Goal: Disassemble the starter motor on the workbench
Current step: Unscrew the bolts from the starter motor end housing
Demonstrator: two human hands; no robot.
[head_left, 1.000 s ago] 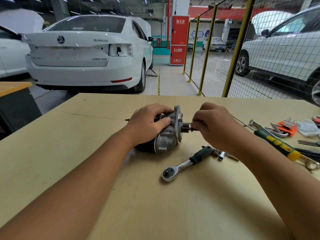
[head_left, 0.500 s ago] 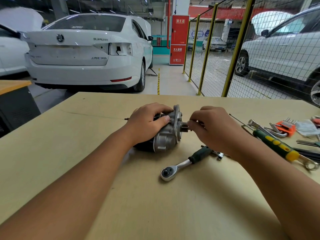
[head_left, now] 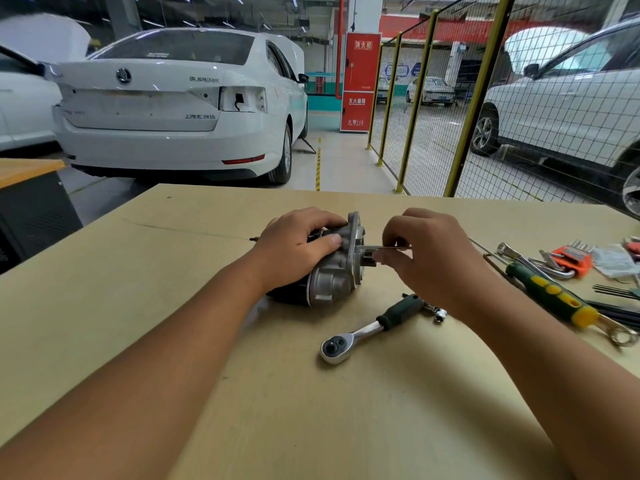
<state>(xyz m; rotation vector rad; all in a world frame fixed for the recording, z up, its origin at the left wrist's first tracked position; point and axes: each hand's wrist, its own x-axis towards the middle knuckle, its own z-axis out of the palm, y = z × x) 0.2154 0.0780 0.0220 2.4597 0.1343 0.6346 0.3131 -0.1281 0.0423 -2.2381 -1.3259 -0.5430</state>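
Lying on its side near the middle of the pale wooden workbench [head_left: 173, 341], the silver cast-metal starter motor [head_left: 334, 271] with its black rear body is clasped from above by the left hand [head_left: 298, 247], fingers curled over the housing. The right hand [head_left: 429, 258] pinches a thin bright metal rod [head_left: 375, 249] that sticks out of the motor's round flange; its fingers hide the rod's far end. Just in front of the motor lies a chrome ratchet wrench with a dark green grip [head_left: 370, 327], a small chrome socket [head_left: 439, 314] beside its handle. Farther right sit a green-and-yellow-handled tool [head_left: 554, 296], a steel ring spanner [head_left: 620, 336] and an orange holder of hex keys [head_left: 571, 259].
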